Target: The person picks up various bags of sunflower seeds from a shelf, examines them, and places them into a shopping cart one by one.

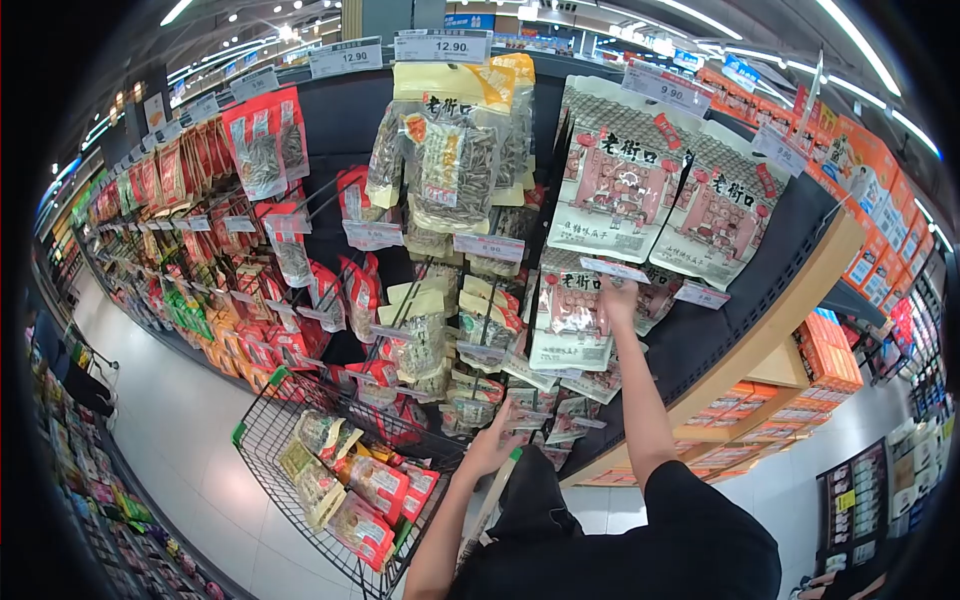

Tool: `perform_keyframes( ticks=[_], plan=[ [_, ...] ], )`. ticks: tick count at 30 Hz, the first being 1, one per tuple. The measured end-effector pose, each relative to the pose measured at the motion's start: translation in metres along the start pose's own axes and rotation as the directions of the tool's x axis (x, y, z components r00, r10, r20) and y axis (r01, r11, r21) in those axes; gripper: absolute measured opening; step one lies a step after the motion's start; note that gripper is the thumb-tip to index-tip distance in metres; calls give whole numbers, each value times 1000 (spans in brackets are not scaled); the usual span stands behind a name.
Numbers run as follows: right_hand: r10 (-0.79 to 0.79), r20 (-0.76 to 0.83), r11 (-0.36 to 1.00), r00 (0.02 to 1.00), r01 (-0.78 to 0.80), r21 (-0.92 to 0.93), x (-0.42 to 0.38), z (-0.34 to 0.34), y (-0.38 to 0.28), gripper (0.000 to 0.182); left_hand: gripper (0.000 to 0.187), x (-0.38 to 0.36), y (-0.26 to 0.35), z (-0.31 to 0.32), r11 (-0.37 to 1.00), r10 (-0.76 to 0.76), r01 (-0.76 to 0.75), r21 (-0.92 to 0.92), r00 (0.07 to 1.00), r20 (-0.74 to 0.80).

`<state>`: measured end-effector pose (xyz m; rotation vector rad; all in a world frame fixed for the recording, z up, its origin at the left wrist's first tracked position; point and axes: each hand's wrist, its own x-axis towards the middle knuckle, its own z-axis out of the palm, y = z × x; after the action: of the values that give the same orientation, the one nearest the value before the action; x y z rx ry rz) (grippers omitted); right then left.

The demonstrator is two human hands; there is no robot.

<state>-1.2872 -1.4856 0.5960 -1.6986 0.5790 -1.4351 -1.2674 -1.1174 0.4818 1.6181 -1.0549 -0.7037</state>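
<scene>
My right hand point(620, 303) reaches up to the rack, its fingers closed at the right edge of a white-and-pink bag of sunflower seeds point(572, 318). This bag hangs upright below two larger bags of the same design point(615, 185). My left hand point(490, 445) is low, beside the shopping cart's right end and in front of the lower hanging bags; its fingers are extended and apart, holding nothing. In the wire shopping cart point(262, 440) lie several red, green and clear snack packets point(375, 485).
Clear-front seed bags point(445, 165) hang at the rack's middle, with red packets point(265, 145) further left. Price tags point(445, 46) line the shelf edges. A wooden shelf end point(775, 315) curves at the right, with orange boxes point(830, 350) beyond. Another person point(75, 370) stands far left.
</scene>
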Motion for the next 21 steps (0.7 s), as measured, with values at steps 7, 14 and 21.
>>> perform_keyframes(
  ticks=[7, 14, 21],
  plan=[
    [-50, -215, 941, 975, -26, -336, -4, 13, 11, 38, 68, -96, -68, 16, 971, -224, 227, 80, 974, -45],
    [-328, -341, 921, 881, 218, -324, -49, 6, -20, 50, 57, -194, -91, 18, 924, -374, 375, 76, 927, -35],
    [42, 534, 993, 844, 24, -116, -255, 80, -71, 26, 59, -227, -98, -13, 918, -389, 364, 159, 903, 180]
  ],
)
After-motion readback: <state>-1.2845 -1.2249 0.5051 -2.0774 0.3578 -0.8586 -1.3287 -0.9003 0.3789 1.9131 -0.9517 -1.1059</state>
